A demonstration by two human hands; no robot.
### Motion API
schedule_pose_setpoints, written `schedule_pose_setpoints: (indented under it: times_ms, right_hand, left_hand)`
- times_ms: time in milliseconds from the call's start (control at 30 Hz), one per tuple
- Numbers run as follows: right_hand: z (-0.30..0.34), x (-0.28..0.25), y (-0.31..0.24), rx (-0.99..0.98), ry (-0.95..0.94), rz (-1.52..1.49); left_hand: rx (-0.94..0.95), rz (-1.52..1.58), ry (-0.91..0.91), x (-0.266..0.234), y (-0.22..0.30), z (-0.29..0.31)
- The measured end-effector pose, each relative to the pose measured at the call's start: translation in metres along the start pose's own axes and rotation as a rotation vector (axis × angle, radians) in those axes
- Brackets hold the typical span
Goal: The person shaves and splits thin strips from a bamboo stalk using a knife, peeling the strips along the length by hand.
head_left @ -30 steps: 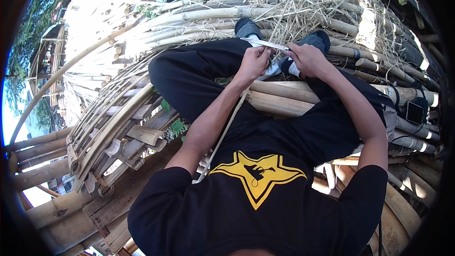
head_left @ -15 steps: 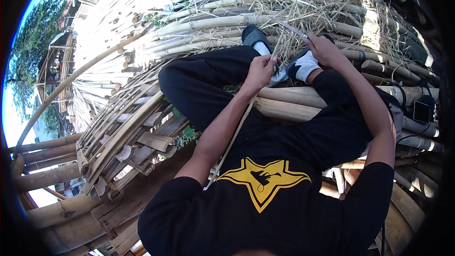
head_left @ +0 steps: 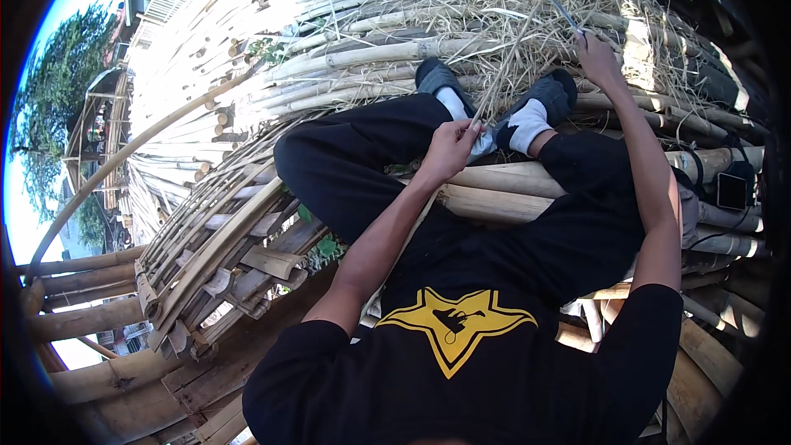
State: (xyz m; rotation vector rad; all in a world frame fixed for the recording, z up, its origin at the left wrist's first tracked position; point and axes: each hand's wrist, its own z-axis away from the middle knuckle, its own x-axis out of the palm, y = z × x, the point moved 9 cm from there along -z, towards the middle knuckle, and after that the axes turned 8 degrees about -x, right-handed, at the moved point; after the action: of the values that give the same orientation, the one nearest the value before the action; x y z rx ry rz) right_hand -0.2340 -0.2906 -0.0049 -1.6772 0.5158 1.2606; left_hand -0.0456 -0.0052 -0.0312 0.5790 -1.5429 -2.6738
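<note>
My left hand [head_left: 449,150] is closed around a thin bamboo strip [head_left: 421,217] above my crossed lower legs. The strip runs back under my left forearm toward my side and forward past the fingertips to the shavings. Out to the right, beyond my right foot, my right hand [head_left: 599,62] grips a knife [head_left: 563,11] by its handle. Its narrow blade points forward and to the left, apart from the strip. Pale curled bamboo shavings [head_left: 527,49] lie in a heap ahead of my feet.
Bamboo poles [head_left: 387,51] form the surface under the shavings. A bundle of split bamboo slats [head_left: 210,251] lies to my left. At the right, a small dark-screened device [head_left: 732,191] with a cable rests by the poles. One long bent pole [head_left: 124,152] arches at the far left.
My right hand has swung forward and to the right with the knife, away from the strip. My left hand keeps its grip, nearly in the same place.
</note>
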Motion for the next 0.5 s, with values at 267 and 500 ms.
schedule_pose_setpoints:
  times_ms: [267,500]
  right_hand:
    - [0.09,0.048,-0.16,-0.67,-0.335,-0.054]
    - [0.118,0.067,-0.156,-0.697,-0.399,-0.167]
  left_hand:
    - [-0.024,0.196,-0.063,-0.003,-0.003,-0.011]
    - [0.073,-0.041,0.098,-0.015,0.011,-0.004]
